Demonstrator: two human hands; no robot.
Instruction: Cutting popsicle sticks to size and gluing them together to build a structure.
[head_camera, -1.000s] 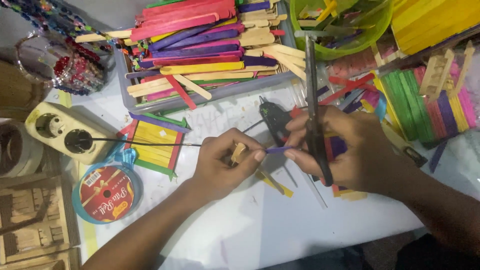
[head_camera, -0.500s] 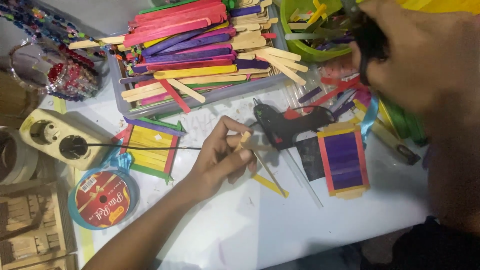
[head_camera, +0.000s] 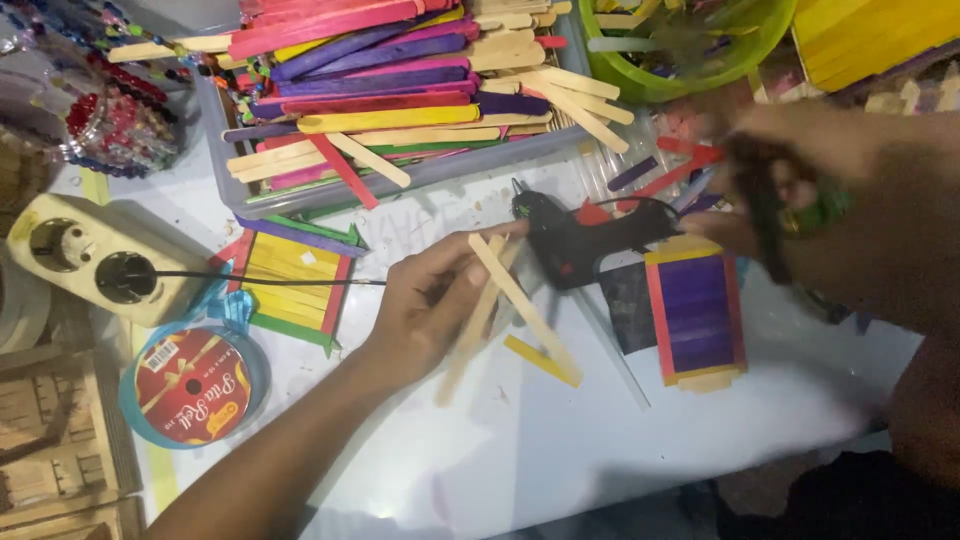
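Fingers of the left hand (head_camera: 425, 310) close around two plain wooden craft sticks (head_camera: 505, 300), pinched between thumb and fingertips so that the sticks cross loosely above the white tabletop (head_camera: 600, 440). One stick slants down toward a short yellow stick piece (head_camera: 540, 360) lying flat on the table. Just beside the sticks' upper ends lies a black glue gun (head_camera: 575, 235), its nozzle pointing left.

The right hand (head_camera: 780, 190) hangs blurred near a green plastic bowl (head_camera: 690, 60); its fingers look curled around something dark with a green part, though what it is cannot be told.

Next to the glue gun sits a small panel of purple sticks framed in red and yellow (head_camera: 695, 310). A similar yellow panel with red and green edges (head_camera: 290, 280) lies left of the left hand, below a grey tray heaped with coloured craft sticks (head_camera: 400, 90). A cream power strip (head_camera: 90, 260) and a blue ribbon spool with a red label (head_camera: 190, 385) lie at the left edge.
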